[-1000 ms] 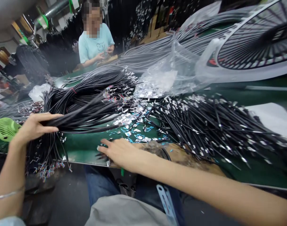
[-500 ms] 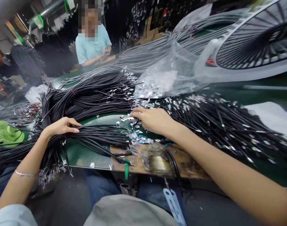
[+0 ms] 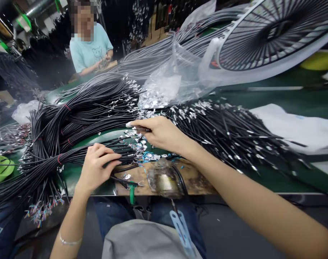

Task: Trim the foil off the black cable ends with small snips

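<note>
My left hand [image 3: 99, 165] is over the near bundle of black cables [image 3: 80, 153], its fingers curved and the thumb a little apart from them. No cable is plainly gripped there. Stripped ends with coloured wires [image 3: 146, 156] fan out to the right of that bundle. My right hand [image 3: 164, 135] is closed around a small dark item that I cannot make out, partly hidden by the fingers. A whitish patch covers its index fingertip. Beneath it lie scattered silvery foil pieces [image 3: 141, 138].
A wooden board [image 3: 198, 180] at the front edge bears a grimy metal block [image 3: 165, 181] and a green tape ring [image 3: 132, 194]. More black cables [image 3: 220, 133] lie to the right. Behind are a clear plastic bag [image 3: 164, 90] and a fan [image 3: 277, 32]. A co-worker [image 3: 91, 50] sits opposite.
My left hand has moved right along the near bundle, away from its tied part. My right hand has closed its fingers on a dark item. The view has shifted to the right.
</note>
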The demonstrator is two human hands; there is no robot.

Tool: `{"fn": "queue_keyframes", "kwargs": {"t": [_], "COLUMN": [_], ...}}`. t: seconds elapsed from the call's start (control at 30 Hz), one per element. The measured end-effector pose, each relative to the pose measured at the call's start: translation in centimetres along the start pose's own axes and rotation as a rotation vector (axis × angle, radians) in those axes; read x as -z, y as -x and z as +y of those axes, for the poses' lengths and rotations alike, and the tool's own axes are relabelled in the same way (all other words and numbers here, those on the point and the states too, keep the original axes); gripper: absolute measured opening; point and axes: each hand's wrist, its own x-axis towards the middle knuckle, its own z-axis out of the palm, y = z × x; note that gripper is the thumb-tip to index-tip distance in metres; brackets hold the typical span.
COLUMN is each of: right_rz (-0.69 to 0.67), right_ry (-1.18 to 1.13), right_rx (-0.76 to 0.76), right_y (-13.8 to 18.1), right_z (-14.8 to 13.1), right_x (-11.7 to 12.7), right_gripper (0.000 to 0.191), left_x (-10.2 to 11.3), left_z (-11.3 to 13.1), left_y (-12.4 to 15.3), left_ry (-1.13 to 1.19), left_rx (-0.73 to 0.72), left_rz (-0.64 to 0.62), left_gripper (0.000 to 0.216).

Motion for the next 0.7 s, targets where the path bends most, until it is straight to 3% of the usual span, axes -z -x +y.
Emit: {"fn": "queue_keyframes", "kwargs": {"t": [0.1,0.23,0.43,0.53,0.63,0.7], "right_rz": [0.074,0.138,0.15,0.173,0.233,0.281], "right_ry": [-0.087,-0.114,-0.118,-0.139,-0.23,-0.317], "right_rx": [-0.014,-0.036,-0.053,-0.042,-0.04,-0.057], "right_y": [0.4,1.0,1.5,1.6,1.7,1.7], "right_z": [-0.1,-0.2,0.0,0.1,-0.2,-0.6], "right_x": [0.4,0.7,0.6,0.6,0.8,0.9], "right_gripper": [0.042,0.042,0.042,0.039,0.035,0.03], "left_x": [-1.8,-2.1,-2.3,-2.4,-1.9,-1.3], "left_z": [1.0,1.3,1.7,2.1,2.2,2.1], "left_y": [-1.3,-2.2,-1.8,-1.9,-2.7,-3.6], "left_ry": [-0.074,0.041,-0.119,0.043,0.37,0.563], "left_rx": [-0.091,-0.086,-0.148,-0.064,0.17,0.29], "left_rz": [-0.049,0.062,-0.135,-0.006,0.231,0.298], "left_gripper": [0.007,0.012,0.006,0.008,0.003,0.011]}}
